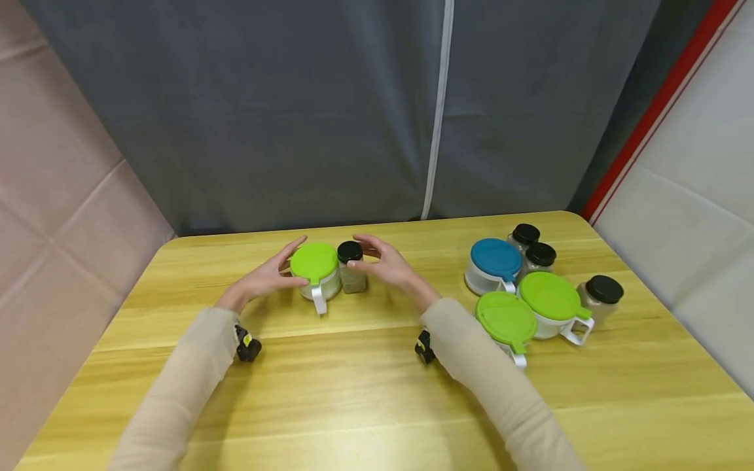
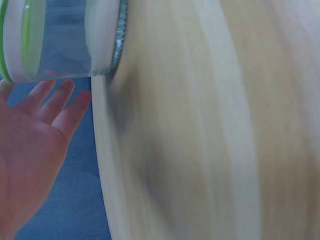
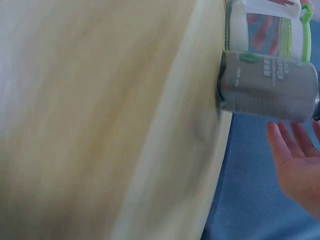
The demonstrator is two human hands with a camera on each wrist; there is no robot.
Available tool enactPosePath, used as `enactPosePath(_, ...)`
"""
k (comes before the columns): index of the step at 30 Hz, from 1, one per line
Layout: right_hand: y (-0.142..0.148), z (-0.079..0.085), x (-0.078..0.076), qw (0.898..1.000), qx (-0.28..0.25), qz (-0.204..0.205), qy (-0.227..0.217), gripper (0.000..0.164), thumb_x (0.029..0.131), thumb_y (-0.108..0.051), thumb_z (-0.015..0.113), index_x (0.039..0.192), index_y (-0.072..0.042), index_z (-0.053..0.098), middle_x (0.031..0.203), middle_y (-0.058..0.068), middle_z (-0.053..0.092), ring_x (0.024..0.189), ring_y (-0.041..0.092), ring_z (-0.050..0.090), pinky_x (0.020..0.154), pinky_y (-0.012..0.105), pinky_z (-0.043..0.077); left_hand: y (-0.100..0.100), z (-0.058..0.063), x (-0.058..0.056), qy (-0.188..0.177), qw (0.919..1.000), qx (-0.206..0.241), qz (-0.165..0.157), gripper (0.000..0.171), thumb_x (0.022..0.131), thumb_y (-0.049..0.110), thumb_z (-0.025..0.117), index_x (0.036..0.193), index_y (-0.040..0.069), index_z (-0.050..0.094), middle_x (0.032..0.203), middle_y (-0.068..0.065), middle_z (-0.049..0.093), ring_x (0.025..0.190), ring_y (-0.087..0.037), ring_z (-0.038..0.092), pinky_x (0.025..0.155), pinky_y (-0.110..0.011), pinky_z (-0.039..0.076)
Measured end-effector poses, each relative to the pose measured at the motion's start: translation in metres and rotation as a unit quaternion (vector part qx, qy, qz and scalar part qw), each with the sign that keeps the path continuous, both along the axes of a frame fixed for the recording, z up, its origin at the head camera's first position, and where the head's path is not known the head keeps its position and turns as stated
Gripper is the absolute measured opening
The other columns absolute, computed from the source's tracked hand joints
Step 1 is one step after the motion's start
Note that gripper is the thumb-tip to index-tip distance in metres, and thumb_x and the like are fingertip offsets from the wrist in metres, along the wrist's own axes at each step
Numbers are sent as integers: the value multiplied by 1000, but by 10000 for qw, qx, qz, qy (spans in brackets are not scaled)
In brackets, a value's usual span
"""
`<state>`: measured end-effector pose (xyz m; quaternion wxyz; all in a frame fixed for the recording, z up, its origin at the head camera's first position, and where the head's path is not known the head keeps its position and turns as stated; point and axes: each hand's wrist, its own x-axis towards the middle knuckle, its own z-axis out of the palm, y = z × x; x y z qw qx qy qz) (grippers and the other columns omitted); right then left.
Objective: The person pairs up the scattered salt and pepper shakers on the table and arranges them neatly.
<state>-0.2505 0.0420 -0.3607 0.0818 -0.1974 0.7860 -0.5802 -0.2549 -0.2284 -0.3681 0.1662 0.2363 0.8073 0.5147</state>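
Observation:
A clear seasoning jar [image 1: 315,263] with a green lid and white handle stands upright toward the back left of the table. Right beside it is a black-capped pepper bottle [image 1: 353,280], whose printed label faces the right wrist camera. My left hand [image 1: 266,278] spreads around the jar's left side, thumb in front and fingers behind; in the left wrist view the fingers [image 2: 62,102] are nearly straight, tips at the glass. On the other side, my right hand [image 1: 385,265] surrounds the bottle loosely, thumb near the cap, while its fingers [image 3: 282,145] extend just off the bottle's side.
At the right stand a blue-lidded jar [image 1: 497,258], two green-lidded jars [image 1: 549,296] and several black-capped bottles [image 1: 603,290], close together. My right sleeve [image 1: 489,373] passes beside the nearest green-lidded jar. A grey curtain [image 1: 294,118] hangs behind the wooden table's [image 1: 330,392] back edge.

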Motion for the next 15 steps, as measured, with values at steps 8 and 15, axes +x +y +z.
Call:
enactPosePath(8,16,24,1,9995,267,171,97,56,80,-14,66,129,-2,41,129,15,42,118,25,38,96,35,31,-1,12,0,476,9985,136,243,79,83,13,62,143,20,11,143,-12,13,128,-32,15,99,-51,17)
enactPosePath(15,31,65,19,9966,685,217,391,48,83,-6,61,126,5,42,126,21,42,116,31,38,95,35,31,17,45,19,1330,9876,3,829,66,84,15,61,139,8,25,140,-12,22,127,-28,18,98,-51,18)
